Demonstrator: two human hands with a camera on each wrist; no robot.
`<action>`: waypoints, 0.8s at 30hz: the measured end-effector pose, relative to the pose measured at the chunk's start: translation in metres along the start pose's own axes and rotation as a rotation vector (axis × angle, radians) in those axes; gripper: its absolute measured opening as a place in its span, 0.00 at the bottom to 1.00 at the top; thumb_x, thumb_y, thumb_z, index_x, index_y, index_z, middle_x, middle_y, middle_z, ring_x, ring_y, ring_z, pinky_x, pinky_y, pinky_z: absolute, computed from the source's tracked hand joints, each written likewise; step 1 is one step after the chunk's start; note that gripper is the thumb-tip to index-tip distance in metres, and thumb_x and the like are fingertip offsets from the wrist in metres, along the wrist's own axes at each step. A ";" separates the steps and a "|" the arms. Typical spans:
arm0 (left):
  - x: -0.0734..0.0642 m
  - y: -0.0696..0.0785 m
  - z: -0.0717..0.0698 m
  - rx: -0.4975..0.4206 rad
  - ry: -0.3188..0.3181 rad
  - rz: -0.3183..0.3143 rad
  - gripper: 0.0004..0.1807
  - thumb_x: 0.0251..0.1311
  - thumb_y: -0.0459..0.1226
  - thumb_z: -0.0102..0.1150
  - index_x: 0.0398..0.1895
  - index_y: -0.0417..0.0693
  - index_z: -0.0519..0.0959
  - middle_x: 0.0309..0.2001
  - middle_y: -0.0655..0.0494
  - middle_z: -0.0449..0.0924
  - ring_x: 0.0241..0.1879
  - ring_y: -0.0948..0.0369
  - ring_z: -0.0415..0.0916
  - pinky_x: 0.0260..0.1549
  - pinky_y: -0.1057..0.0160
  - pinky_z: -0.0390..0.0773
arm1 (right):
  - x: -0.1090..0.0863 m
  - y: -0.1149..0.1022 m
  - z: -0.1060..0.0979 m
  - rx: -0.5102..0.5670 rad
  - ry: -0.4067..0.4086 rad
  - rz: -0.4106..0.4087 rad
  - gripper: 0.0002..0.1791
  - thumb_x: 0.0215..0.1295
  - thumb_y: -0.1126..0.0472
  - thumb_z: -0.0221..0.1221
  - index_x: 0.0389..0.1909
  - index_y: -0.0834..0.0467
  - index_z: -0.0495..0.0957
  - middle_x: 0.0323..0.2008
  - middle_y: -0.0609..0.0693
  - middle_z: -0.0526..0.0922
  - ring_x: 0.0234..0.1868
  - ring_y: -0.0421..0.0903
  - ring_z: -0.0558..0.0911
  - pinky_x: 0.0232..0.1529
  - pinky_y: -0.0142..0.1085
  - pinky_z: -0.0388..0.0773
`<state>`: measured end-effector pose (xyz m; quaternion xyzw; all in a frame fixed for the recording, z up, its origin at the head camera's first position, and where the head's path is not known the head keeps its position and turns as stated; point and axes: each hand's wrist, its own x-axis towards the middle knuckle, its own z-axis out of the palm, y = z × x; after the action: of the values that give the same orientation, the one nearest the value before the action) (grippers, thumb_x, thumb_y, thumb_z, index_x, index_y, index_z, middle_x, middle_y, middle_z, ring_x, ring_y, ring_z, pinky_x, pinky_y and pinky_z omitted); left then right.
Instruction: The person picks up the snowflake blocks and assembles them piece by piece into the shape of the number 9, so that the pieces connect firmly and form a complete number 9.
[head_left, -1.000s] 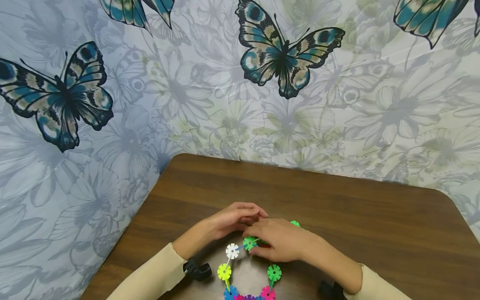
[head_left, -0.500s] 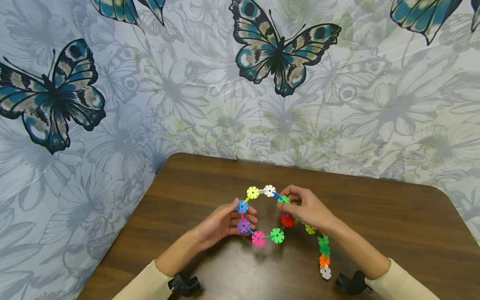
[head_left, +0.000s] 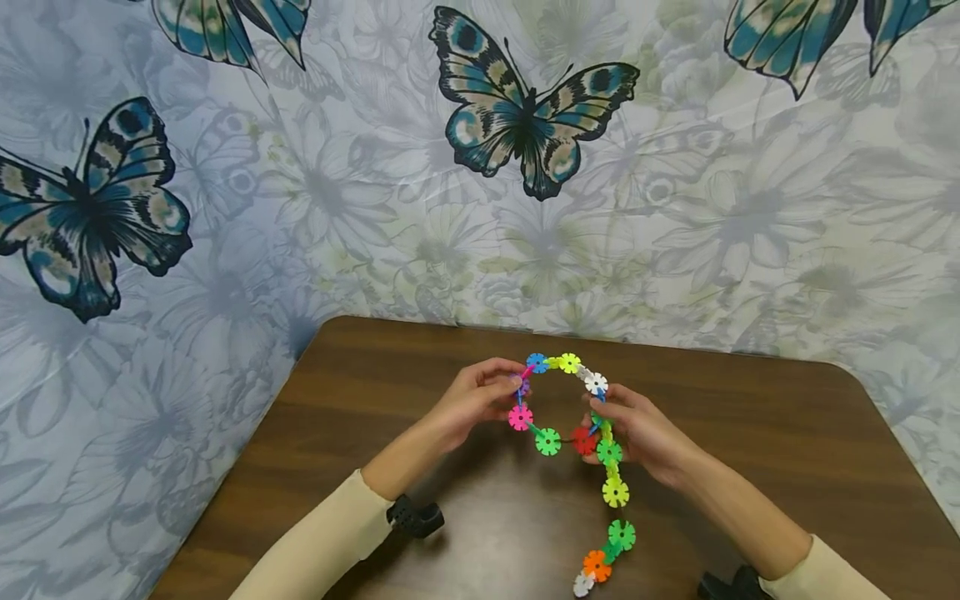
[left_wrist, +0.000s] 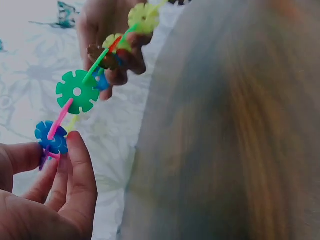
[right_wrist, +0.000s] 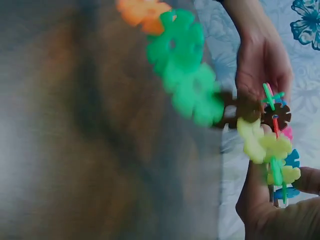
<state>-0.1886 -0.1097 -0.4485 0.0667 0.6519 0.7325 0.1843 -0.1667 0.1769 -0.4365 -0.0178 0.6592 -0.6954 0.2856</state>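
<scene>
Several colourful notched plastic discs, interlocked edge to edge, form a ring with a tail. My left hand [head_left: 472,402] pinches the ring's left side at a purple disc [head_left: 521,385], close to the blue disc [head_left: 537,363] and the pink disc [head_left: 521,418]. On the opposite side, my right hand [head_left: 651,432] grips the ring where the tail joins, beside the white disc [head_left: 596,383] and the red disc [head_left: 584,441]. Below it the tail hangs past a yellow disc [head_left: 616,492] to an orange disc [head_left: 597,567] and a white end disc [head_left: 583,585]. Fingers partly hide the joint.
A brown wooden table [head_left: 420,350] with rounded corners lies under the hands. Behind it rises a wall [head_left: 337,208] patterned with flowers and butterflies. A black wrist device [head_left: 415,517] sits at the left sleeve, and another black device [head_left: 731,583] is by the right forearm.
The hands were together over the ring near the front. They have since spread to its two sides, and the ring has been raised and turned, its tail swinging down beneath the right hand.
</scene>
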 end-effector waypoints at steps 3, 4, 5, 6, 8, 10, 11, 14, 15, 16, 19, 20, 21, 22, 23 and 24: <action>0.014 -0.003 0.003 0.051 0.012 -0.002 0.15 0.74 0.36 0.61 0.60 0.41 0.81 0.41 0.58 0.88 0.47 0.53 0.85 0.39 0.58 0.86 | -0.003 0.013 -0.004 0.089 -0.029 0.012 0.35 0.83 0.49 0.53 0.75 0.68 0.53 0.48 0.54 0.78 0.43 0.49 0.87 0.56 0.58 0.85; 0.019 -0.005 0.004 0.076 0.014 -0.001 0.14 0.74 0.36 0.61 0.59 0.41 0.81 0.41 0.58 0.89 0.47 0.53 0.85 0.39 0.58 0.86 | -0.004 0.017 -0.005 0.105 -0.037 0.013 0.37 0.84 0.49 0.52 0.77 0.68 0.51 0.49 0.55 0.77 0.44 0.50 0.88 0.57 0.58 0.84; 0.023 -0.007 0.004 0.105 0.017 0.001 0.14 0.74 0.36 0.61 0.58 0.41 0.82 0.41 0.58 0.89 0.47 0.54 0.85 0.38 0.57 0.86 | -0.004 0.021 -0.006 0.109 -0.041 0.012 0.38 0.84 0.48 0.51 0.78 0.69 0.50 0.52 0.56 0.76 0.45 0.52 0.88 0.57 0.57 0.84; 0.027 -0.009 0.004 0.131 0.022 0.001 0.13 0.74 0.36 0.61 0.57 0.42 0.83 0.41 0.56 0.89 0.46 0.55 0.85 0.38 0.58 0.86 | -0.004 0.024 -0.007 0.102 -0.041 0.012 0.37 0.85 0.48 0.49 0.79 0.68 0.50 0.55 0.59 0.75 0.47 0.52 0.88 0.58 0.56 0.84; 0.035 -0.014 0.004 0.179 0.029 0.002 0.13 0.74 0.35 0.61 0.56 0.42 0.83 0.42 0.53 0.90 0.43 0.59 0.84 0.36 0.58 0.85 | -0.005 0.028 -0.009 0.056 -0.031 0.005 0.36 0.86 0.48 0.47 0.80 0.67 0.50 0.66 0.64 0.71 0.54 0.54 0.86 0.57 0.53 0.85; 0.041 -0.018 0.005 0.217 0.034 0.001 0.12 0.74 0.33 0.60 0.55 0.41 0.84 0.43 0.51 0.90 0.41 0.60 0.84 0.34 0.60 0.85 | -0.004 0.031 -0.012 -0.012 -0.007 -0.005 0.35 0.86 0.48 0.47 0.79 0.66 0.53 0.75 0.66 0.64 0.64 0.57 0.80 0.57 0.51 0.85; 0.044 -0.020 0.005 0.235 0.034 0.000 0.11 0.73 0.32 0.60 0.55 0.41 0.84 0.42 0.50 0.89 0.40 0.61 0.83 0.34 0.60 0.85 | -0.004 0.031 -0.013 -0.053 0.005 -0.011 0.34 0.86 0.49 0.47 0.79 0.67 0.54 0.78 0.66 0.61 0.68 0.57 0.76 0.57 0.50 0.85; 0.048 -0.023 0.007 0.315 0.025 0.002 0.10 0.72 0.29 0.59 0.52 0.39 0.84 0.38 0.50 0.87 0.38 0.59 0.81 0.33 0.61 0.86 | -0.003 0.034 -0.017 -0.175 0.041 -0.025 0.32 0.85 0.51 0.50 0.76 0.69 0.59 0.77 0.66 0.64 0.71 0.59 0.72 0.56 0.48 0.86; 0.049 -0.023 0.008 0.352 0.018 0.004 0.10 0.71 0.28 0.59 0.51 0.39 0.85 0.37 0.50 0.85 0.38 0.58 0.82 0.34 0.60 0.87 | -0.003 0.035 -0.018 -0.212 0.052 -0.024 0.32 0.84 0.52 0.51 0.75 0.70 0.59 0.73 0.68 0.69 0.68 0.59 0.75 0.54 0.47 0.86; 0.049 -0.023 0.009 0.397 0.009 0.009 0.09 0.71 0.28 0.60 0.50 0.39 0.85 0.36 0.50 0.84 0.37 0.57 0.82 0.34 0.59 0.88 | -0.003 0.036 -0.019 -0.251 0.062 -0.024 0.32 0.84 0.52 0.52 0.74 0.70 0.60 0.68 0.68 0.74 0.62 0.58 0.79 0.51 0.46 0.87; 0.049 -0.023 0.011 0.523 -0.022 0.027 0.07 0.71 0.29 0.61 0.47 0.40 0.85 0.35 0.49 0.83 0.35 0.55 0.86 0.35 0.56 0.90 | -0.004 0.040 -0.023 -0.347 0.098 -0.035 0.30 0.82 0.54 0.54 0.72 0.70 0.60 0.50 0.63 0.80 0.43 0.53 0.85 0.41 0.43 0.88; 0.048 -0.024 0.012 0.555 -0.032 0.032 0.06 0.71 0.30 0.61 0.46 0.40 0.85 0.34 0.48 0.83 0.34 0.54 0.86 0.35 0.55 0.90 | -0.004 0.041 -0.024 -0.366 0.107 -0.040 0.30 0.82 0.54 0.55 0.71 0.69 0.60 0.46 0.60 0.80 0.39 0.51 0.84 0.38 0.42 0.88; 0.048 -0.024 0.013 0.581 -0.041 0.031 0.06 0.71 0.30 0.61 0.46 0.40 0.85 0.34 0.48 0.83 0.33 0.54 0.87 0.34 0.55 0.90 | -0.004 0.043 -0.025 -0.378 0.114 -0.047 0.30 0.81 0.55 0.56 0.71 0.69 0.59 0.44 0.59 0.81 0.37 0.49 0.84 0.36 0.42 0.88; 0.047 -0.025 0.013 0.602 -0.051 0.029 0.06 0.72 0.30 0.61 0.46 0.40 0.85 0.34 0.48 0.84 0.32 0.54 0.87 0.34 0.56 0.90 | -0.004 0.044 -0.026 -0.386 0.117 -0.053 0.30 0.81 0.56 0.57 0.70 0.69 0.59 0.43 0.58 0.81 0.35 0.49 0.83 0.35 0.42 0.88; 0.047 -0.026 0.013 0.614 -0.061 0.027 0.06 0.72 0.30 0.61 0.46 0.40 0.85 0.35 0.47 0.84 0.31 0.55 0.87 0.34 0.56 0.90 | -0.005 0.046 -0.027 -0.388 0.118 -0.059 0.30 0.80 0.56 0.57 0.70 0.69 0.59 0.42 0.58 0.82 0.34 0.49 0.83 0.34 0.42 0.88; 0.047 -0.027 0.013 0.626 -0.068 0.024 0.06 0.72 0.30 0.61 0.46 0.40 0.85 0.35 0.47 0.84 0.31 0.56 0.87 0.34 0.56 0.89 | -0.005 0.047 -0.028 -0.389 0.118 -0.064 0.30 0.80 0.57 0.58 0.70 0.69 0.59 0.41 0.58 0.82 0.33 0.49 0.83 0.34 0.42 0.89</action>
<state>-0.2223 -0.0787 -0.4798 0.1524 0.8384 0.4958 0.1677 -0.1566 0.2062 -0.4822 -0.0527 0.7959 -0.5634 0.2155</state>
